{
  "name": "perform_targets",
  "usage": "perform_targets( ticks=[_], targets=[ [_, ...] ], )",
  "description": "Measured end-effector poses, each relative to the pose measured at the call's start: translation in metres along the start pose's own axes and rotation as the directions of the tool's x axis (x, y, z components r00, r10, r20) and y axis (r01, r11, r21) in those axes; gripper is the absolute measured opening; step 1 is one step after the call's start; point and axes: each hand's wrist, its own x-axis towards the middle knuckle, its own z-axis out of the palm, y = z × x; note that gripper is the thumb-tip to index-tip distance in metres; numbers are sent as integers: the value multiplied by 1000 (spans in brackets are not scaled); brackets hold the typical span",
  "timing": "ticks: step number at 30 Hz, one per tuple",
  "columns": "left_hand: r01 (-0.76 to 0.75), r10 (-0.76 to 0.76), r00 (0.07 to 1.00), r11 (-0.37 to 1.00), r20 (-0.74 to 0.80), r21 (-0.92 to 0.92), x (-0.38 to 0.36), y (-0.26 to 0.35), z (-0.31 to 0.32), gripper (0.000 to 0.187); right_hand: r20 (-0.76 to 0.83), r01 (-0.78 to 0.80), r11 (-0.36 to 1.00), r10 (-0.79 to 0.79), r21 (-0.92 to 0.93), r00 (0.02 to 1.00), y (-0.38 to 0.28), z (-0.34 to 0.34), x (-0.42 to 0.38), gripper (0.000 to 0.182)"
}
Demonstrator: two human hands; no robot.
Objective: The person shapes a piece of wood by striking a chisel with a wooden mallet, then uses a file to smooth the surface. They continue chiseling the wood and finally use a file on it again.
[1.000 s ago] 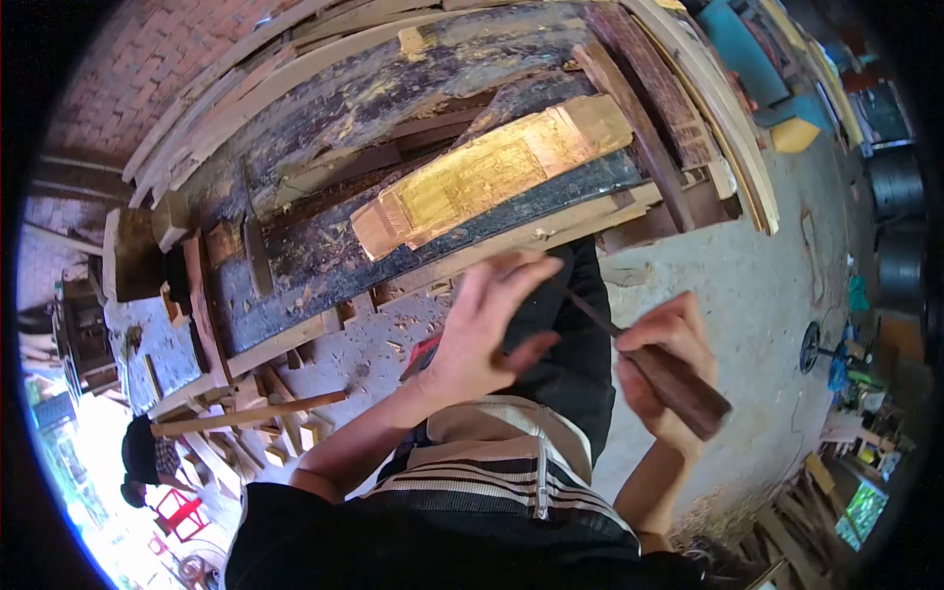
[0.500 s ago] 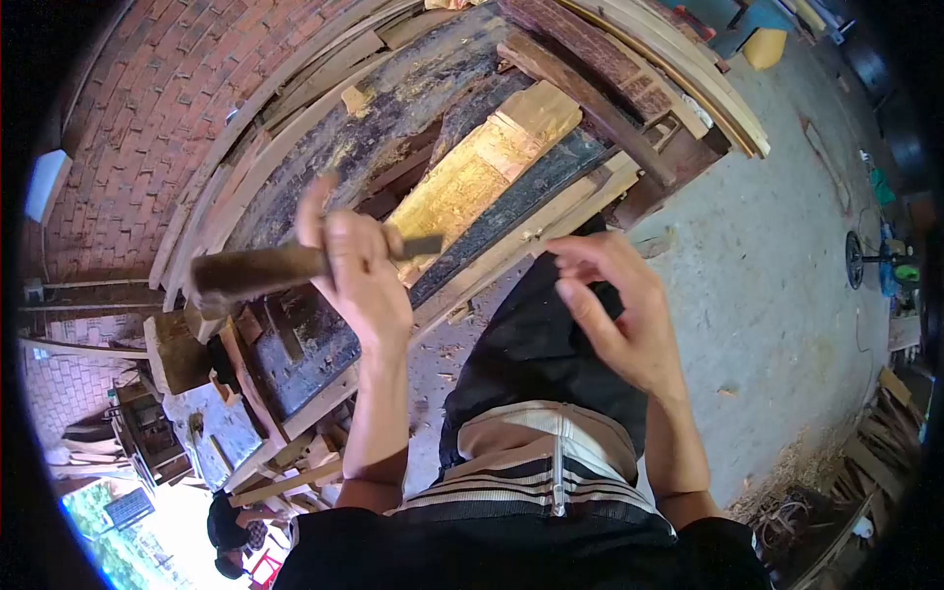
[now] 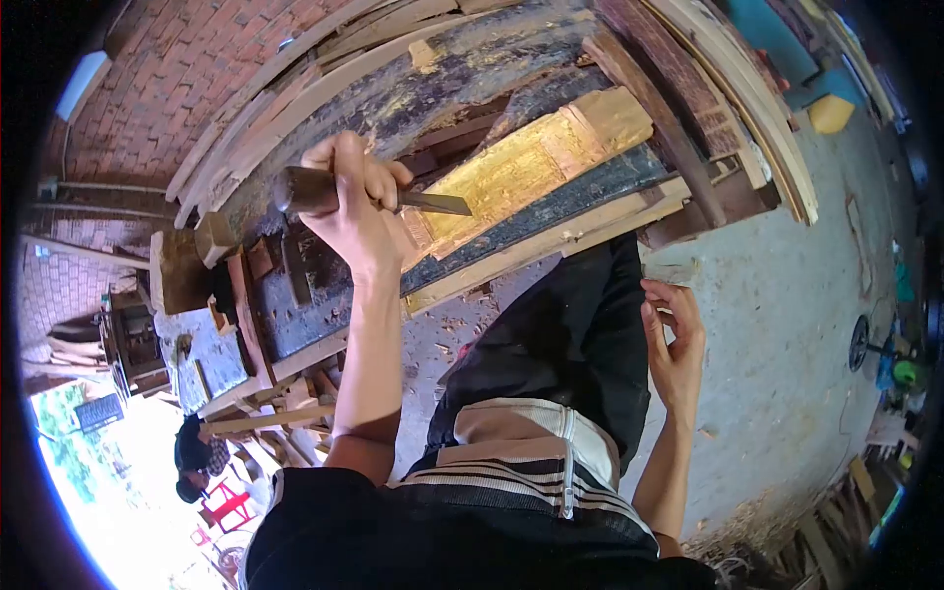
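My left hand (image 3: 359, 206) is closed around a chisel (image 3: 438, 204) with a dark wooden handle. Its flat blade points right, over the lower left part of a yellow piece of wood (image 3: 501, 177); whether the edge touches the surface cannot be told. That wood has a carved-looking face and a raised band toward its far end, and lies slantwise on the dark workbench (image 3: 580, 192). Out to the right, above the floor, my right hand (image 3: 677, 344) is held with fingers curved and a gap between them and the thumb. Nothing shows in it.
Long boards (image 3: 728, 88) lie along the bench's far right end. A dark wooden bar (image 3: 293, 261) and a wood block (image 3: 182, 270) are at its left. Chips dot the concrete floor (image 3: 767, 324). Another person (image 3: 192, 457) is at the lower left, near a red stool (image 3: 228, 503).
My left hand has risen slightly with the chisel, whose blade now angles down over the yellow wood. My right hand has moved right and down, away from the bench. The view has shifted.
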Motion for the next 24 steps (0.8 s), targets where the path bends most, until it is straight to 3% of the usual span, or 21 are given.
perform_targets(
  ticks=[2, 3, 6, 7, 9, 10, 14, 16, 18, 20, 24],
  targets=[
    [-20, 19, 1000, 998, -20, -55, 5, -2, 1, 17, 5, 68, 997, -68, -49, 998, -3, 4, 13, 21],
    [-23, 29, 998, 993, 47, -119, 8, -6, -4, 19, -4, 122, 987, -123, -100, 992, -5, 2, 22, 22],
    [41, -48, 993, 997, -105, -67, -3, -8, 5, 18, -43, 168, 943, -188, -287, 981, 5, -3, 50, 33],
    [39, -43, 999, 992, -34, -122, -4, -7, 5, 13, -44, 169, 936, -191, -309, 981, 10, -9, 63, 33],
    [33, -39, 998, 994, -52, -104, -13, -16, 26, 11, -139, 304, 757, -459, -578, 878, 17, -11, 97, 41],
    [2, -4, 995, 1000, -96, -23, -15, -8, 13, 10, -126, 293, 635, -529, -715, 839, 32, -18, 130, 47],
    [-10, 9, 993, 1000, -116, -5, -18, -7, 16, 12, -25, 271, 510, -500, -816, 866, 80, -22, 187, 51],
    [7, -9, 995, 1000, -104, -26, -17, -7, 16, 12, 7, 115, 564, -190, -818, 982, 79, -16, 195, 62],
    [-2, 3, 998, 1000, -67, 10, -17, -9, 16, 13, 29, 137, 516, -212, -846, 977, 91, -15, 202, 64],
    [-3, 7, 997, 999, -78, 47, -16, -13, 18, 13, -12, 199, 535, -365, -821, 931, 99, -17, 203, 59],
    [13, -8, 998, 997, -62, 77, -15, -12, 20, 12, 38, 233, 657, -297, -717, 954, 98, -48, 209, 50]
  ],
)
